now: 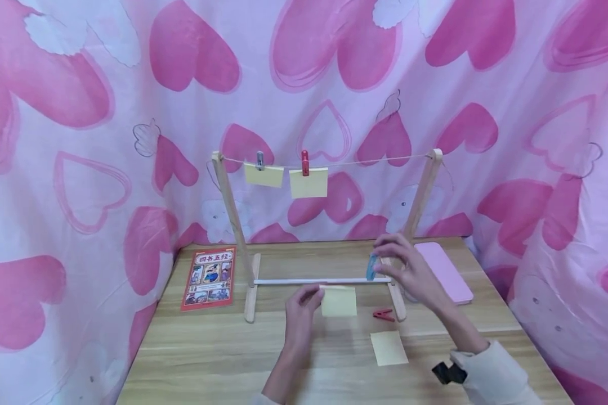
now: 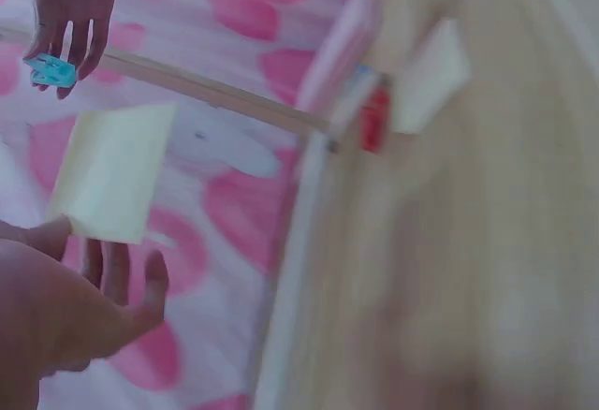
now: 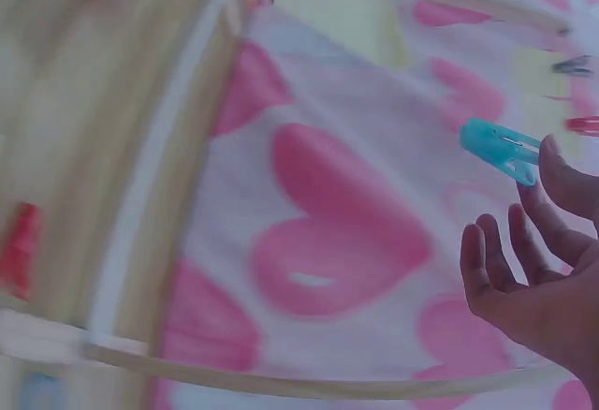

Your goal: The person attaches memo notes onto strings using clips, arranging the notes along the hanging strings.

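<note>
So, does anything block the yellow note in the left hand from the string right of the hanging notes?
Nothing visible does: open air lies between the held note and that string, the white rod running below both.

A: Where are you finding room up there?
B: I'm getting a wide open stretch under the cord (image 1: 375,161), running from the hanging red clip (image 1: 305,163) over to the right post (image 1: 423,194).
A: And what's blocking you?
B: Two hanging notes (image 1: 311,187) are crowding the cord's left half, that post is standing behind my right hand (image 1: 410,271), and the white crossbar (image 1: 314,281) is running low between the feet (image 1: 251,304).
</note>
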The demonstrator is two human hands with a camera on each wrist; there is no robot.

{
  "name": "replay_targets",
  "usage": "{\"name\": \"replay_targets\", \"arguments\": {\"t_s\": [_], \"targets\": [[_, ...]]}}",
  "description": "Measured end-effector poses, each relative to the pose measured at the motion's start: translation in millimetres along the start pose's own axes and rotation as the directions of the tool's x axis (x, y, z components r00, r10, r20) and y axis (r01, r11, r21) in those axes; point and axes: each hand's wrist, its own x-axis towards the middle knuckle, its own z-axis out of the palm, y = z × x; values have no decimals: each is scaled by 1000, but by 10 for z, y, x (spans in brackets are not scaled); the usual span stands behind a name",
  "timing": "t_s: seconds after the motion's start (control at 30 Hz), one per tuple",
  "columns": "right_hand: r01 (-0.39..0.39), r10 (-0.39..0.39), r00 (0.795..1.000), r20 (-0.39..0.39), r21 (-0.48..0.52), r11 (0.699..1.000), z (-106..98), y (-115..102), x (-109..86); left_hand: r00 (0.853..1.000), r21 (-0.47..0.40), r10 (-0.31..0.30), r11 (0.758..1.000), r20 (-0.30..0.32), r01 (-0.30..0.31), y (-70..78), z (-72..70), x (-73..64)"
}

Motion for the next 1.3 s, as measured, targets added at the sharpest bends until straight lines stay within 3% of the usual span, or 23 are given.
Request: {"name": "replay_targets", "arguments": {"t_s": [0.2,0.37,0.57,0.67,0.97,1.3], "targets": [[-67,67,998,10,8,998,-366,-520,406,997,12,63,998,-45,-62,549,205,235],[-6,7,1000,25,-16,1000,-504,-814,756,987,26,149,989,-54,-148,986,336,417],[34,-34,999,16,-11,999,-589,-1009,1084,972,-24,236,971,-4,-236,1383,468,611],[11,-11,1000,-2,-25,1000,-659,-1075,1242,961,-53,276,960,27,-274,1539,546,671],[-43,40,998,-37,-67,997,-722,-1186,1706,968,-41,250,967,-5,-250,1852,738,834],[-66,61,996,-72,-77,995,-713,-1135,2035,971,-131,227,963,-77,-235,1883,860,958]]}}
